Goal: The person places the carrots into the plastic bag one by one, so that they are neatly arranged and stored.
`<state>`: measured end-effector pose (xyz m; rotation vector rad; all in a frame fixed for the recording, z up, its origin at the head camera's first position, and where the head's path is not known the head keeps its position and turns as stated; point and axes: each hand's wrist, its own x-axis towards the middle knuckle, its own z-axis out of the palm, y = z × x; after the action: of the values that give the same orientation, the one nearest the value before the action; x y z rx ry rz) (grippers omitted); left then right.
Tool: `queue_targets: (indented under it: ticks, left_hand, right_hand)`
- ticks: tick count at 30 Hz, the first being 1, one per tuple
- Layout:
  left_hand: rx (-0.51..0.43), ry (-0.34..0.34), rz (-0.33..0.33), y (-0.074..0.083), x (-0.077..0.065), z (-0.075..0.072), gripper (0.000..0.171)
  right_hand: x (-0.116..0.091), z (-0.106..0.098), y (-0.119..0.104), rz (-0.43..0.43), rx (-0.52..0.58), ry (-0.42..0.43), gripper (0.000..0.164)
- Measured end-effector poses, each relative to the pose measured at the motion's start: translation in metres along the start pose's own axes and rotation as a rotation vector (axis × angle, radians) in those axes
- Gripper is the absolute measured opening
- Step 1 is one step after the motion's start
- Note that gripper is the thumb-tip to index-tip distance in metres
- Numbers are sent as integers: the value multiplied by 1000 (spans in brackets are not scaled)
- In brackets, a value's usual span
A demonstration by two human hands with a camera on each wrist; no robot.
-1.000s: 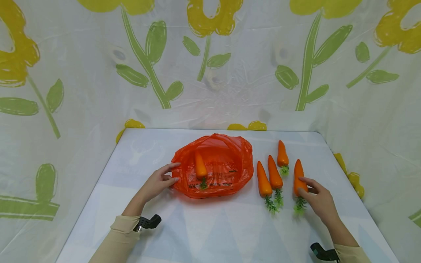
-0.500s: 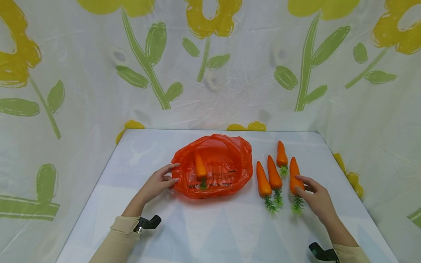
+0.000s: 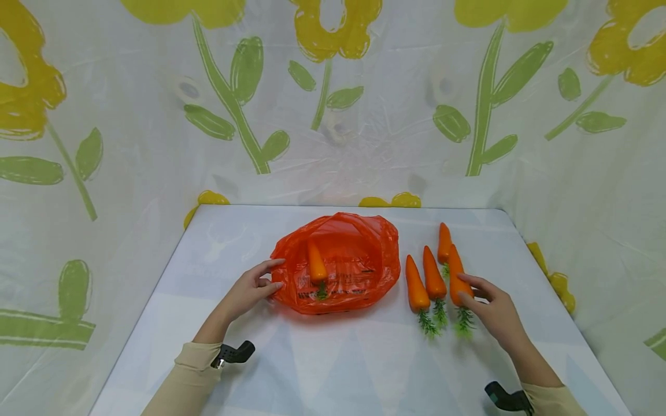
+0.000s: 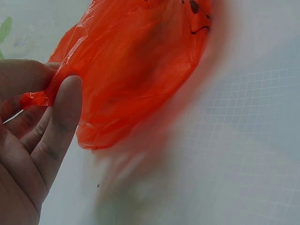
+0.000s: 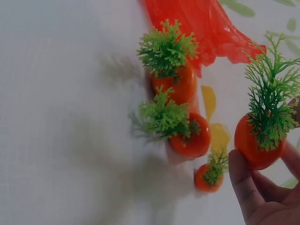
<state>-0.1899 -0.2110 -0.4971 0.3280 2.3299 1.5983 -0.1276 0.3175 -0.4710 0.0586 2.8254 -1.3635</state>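
My left hand (image 3: 253,292) pinches the left rim of a red plastic bag (image 3: 359,289), whose mouth gapes toward me. The left wrist view shows the thin bag film (image 4: 131,84) between thumb and fingers. Inside the bag lies one orange carrot (image 3: 317,264) with a green tuft. To the right, my right hand (image 3: 496,312) grips another carrot (image 3: 455,277) between thumb and fingers; its leafy top (image 5: 272,103) faces the right wrist camera. Left of that held carrot lie two more carrots, the nearer one (image 3: 416,286) and its neighbour (image 3: 434,274). A smaller-looking carrot (image 3: 444,242) lies behind, partly covered by the held one.
Everything sits on a pale table (image 3: 312,370) with a faint triangle pattern. A hanging sheet (image 3: 385,144) printed with yellow flowers surrounds its back and sides. Black wrist devices are strapped on the left wrist (image 3: 236,351) and the right wrist (image 3: 507,398).
My right hand has moved left with its carrot, which now overlaps the rear carrot in the head view. The left hand and the bag have stayed in place.
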Motion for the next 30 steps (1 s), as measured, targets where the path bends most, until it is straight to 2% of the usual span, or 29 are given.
queue_targets:
  ticks: [14, 30]
  left_hand:
    - [4, 0, 9, -3, 1, 0, 58]
    - [-6, -8, 16, -1, 1, -1, 59]
  right_hand:
    - [1, 4, -20, -98, 23, -1, 46]
    - [5, 14, -46, -118, 51, -27, 46]
